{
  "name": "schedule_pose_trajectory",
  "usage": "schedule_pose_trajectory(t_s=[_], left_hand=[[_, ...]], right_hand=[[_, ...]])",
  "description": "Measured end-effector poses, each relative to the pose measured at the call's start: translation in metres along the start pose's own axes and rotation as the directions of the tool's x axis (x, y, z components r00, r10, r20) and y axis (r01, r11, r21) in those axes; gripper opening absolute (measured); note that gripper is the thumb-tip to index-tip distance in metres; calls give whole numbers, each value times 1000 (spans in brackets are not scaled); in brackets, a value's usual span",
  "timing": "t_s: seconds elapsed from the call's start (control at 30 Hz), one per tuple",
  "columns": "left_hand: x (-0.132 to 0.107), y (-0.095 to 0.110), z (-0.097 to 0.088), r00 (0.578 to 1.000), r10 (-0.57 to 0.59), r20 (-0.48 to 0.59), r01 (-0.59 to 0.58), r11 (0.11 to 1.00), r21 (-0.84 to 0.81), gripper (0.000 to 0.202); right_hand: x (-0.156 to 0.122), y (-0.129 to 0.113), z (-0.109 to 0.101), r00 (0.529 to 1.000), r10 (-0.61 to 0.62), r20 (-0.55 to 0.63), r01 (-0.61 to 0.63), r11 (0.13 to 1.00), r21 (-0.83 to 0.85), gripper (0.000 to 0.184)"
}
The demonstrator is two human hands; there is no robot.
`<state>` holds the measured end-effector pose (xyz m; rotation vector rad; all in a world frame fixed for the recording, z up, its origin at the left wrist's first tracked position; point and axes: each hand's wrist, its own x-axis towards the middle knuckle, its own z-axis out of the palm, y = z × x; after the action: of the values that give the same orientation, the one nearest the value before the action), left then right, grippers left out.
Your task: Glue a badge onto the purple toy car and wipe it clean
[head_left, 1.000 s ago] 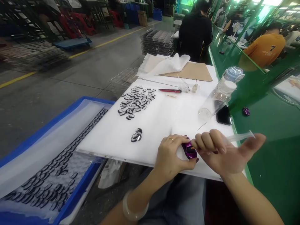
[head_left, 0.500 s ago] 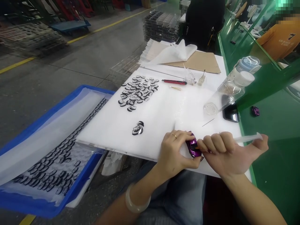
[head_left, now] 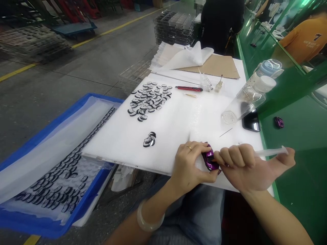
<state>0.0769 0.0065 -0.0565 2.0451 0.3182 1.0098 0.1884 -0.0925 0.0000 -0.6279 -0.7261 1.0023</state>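
While our left hand (head_left: pixel 187 166) pinches the car (head_left: pixel 211 165), our right hand (head_left: pixel 251 172) stays clamped on the syringe (head_left: pixel 270 152), both barely shifted, suggesting steady work at one spot.

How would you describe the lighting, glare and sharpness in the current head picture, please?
Head view: the white tabletop is brightly lit, while the floor at upper left is dim; head view: light glints off the purple toy car, the clear bottle and the phone; head view: the pale racks at far left look soft, their detail hard to make out.
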Motion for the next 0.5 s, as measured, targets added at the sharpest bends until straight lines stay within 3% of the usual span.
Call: schedule_pose_trajectory(t_s=[0.27,0.5], left_hand=[[0,1,0,1000,-10,6,10,1000,10,43],[-1,1,0,1000,-15,6,15,1000,13,42]], right_hand=[[-1,2,2,998,-55,-39,53,997,-55,64],[-4,7,2,990,-140,19,141,974,-175,63]])
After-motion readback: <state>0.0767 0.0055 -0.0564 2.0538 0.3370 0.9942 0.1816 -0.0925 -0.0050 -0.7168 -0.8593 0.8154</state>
